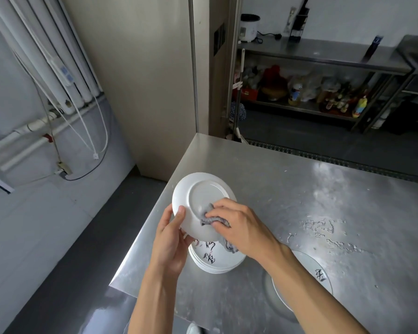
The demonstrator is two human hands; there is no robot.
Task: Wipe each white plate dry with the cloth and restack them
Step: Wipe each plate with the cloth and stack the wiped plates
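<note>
Head camera looks forward and down, close over the steel table (299, 189), edges seemingly bowed.

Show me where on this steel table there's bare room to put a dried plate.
The widest bare patch on the steel table lies between its far edge and the held plate, running right past the water droplets. The near side is crowded: the plate stack and a lone plate sit along it.
</note>
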